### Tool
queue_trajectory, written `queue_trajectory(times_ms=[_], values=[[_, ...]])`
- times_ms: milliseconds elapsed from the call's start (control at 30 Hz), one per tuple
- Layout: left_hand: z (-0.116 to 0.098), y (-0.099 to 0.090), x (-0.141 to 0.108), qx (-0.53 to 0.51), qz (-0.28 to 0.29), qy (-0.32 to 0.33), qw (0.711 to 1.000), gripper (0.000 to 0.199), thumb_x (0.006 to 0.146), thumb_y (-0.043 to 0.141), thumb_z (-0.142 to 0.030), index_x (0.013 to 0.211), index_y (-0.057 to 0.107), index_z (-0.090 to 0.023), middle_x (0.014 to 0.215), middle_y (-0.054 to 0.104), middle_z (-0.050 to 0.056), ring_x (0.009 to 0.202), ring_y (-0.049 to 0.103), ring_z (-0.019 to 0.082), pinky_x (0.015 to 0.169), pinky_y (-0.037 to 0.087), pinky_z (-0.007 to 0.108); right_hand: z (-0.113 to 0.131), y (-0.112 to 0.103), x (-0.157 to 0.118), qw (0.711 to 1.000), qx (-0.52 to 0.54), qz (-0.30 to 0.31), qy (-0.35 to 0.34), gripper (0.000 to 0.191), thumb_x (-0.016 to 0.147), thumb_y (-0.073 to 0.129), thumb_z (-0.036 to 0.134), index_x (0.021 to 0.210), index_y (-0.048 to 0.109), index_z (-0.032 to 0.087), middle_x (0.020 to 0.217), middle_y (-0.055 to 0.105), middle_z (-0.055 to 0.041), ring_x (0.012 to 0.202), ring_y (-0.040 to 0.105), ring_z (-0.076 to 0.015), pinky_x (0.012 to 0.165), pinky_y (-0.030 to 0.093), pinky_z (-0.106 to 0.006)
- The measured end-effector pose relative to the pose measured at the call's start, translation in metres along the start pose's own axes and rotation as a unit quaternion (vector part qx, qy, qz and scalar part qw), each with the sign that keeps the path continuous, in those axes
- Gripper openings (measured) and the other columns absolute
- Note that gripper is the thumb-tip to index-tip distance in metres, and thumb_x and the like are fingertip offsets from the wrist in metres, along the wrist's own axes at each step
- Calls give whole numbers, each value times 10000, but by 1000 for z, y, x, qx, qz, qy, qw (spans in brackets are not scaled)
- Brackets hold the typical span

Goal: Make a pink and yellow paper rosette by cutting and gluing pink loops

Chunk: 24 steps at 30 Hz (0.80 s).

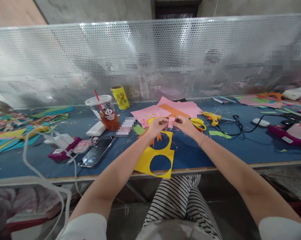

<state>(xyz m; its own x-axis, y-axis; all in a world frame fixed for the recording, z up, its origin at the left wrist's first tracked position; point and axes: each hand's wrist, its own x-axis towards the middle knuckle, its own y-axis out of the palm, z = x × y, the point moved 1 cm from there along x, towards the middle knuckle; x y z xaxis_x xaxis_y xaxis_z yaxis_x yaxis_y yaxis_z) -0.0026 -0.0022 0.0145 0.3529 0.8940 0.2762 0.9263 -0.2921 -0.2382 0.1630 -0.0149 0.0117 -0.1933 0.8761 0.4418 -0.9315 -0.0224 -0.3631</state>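
Between my two hands, above the blue table, is a small pink piece of paper (171, 122). My left hand (158, 126) pinches its left side, and my right hand (183, 124) grips its right side. Below them lies a yellow sheet (150, 168) with round holes cut out of it, overhanging the table's front edge. Orange paper pieces (158, 137) with pointed ends rest on that sheet near my left hand. Just behind the left hand is a pink ruffled paper shape (147, 120). Yellow-handled scissors (198, 124) lie right of my right hand.
Pink sheets (190, 108) and an orange strip (174, 110) lie behind my hands. A drink cup (106, 115), a yellow tube (120, 98) and a phone (97, 151) are at left. A yellow glue gun (212, 117) with a black cord is at right. A perforated metal screen (95, 56) closes the back.
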Motion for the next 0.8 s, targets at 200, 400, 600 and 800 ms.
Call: queue_trajectory(times_ms=[200, 400, 600, 800], values=[[-7, 3, -3, -37, -22, -14, 999, 195, 682, 604, -317, 766, 546, -151, 646, 539, -21, 505, 519, 61, 522, 452, 209, -1, 1, 0, 999, 26, -8, 24, 272, 710, 577, 421, 660, 489, 168, 592, 464, 33, 558, 422, -91, 543, 340, -238], [-12, 5, -5, -32, -7, -5, 999, 298, 669, 637, -408, 716, 483, -157, 636, 518, -28, 529, 523, 61, 533, 463, 206, -9, 2, 2, 999, 39, -13, 16, 305, 713, 572, 466, 659, 489, 178, 596, 486, 29, 558, 437, -98, 552, 355, -245], [-12, 7, -6, -18, 0, -6, 1000, 326, 635, 670, -405, 716, 486, -149, 642, 533, -23, 555, 539, 66, 537, 473, 207, -5, 1, 2, 998, 55, -2, 13, 302, 731, 555, 464, 677, 519, 168, 620, 516, 13, 578, 467, -106, 557, 368, -250], [-13, 8, -7, -30, 0, -16, 999, 325, 606, 692, -369, 700, 473, -148, 609, 522, -36, 555, 551, 72, 555, 479, 223, -4, 2, 1, 998, 61, -9, 18, 328, 730, 546, 485, 647, 492, 172, 584, 506, 22, 565, 472, -104, 560, 375, -251]])
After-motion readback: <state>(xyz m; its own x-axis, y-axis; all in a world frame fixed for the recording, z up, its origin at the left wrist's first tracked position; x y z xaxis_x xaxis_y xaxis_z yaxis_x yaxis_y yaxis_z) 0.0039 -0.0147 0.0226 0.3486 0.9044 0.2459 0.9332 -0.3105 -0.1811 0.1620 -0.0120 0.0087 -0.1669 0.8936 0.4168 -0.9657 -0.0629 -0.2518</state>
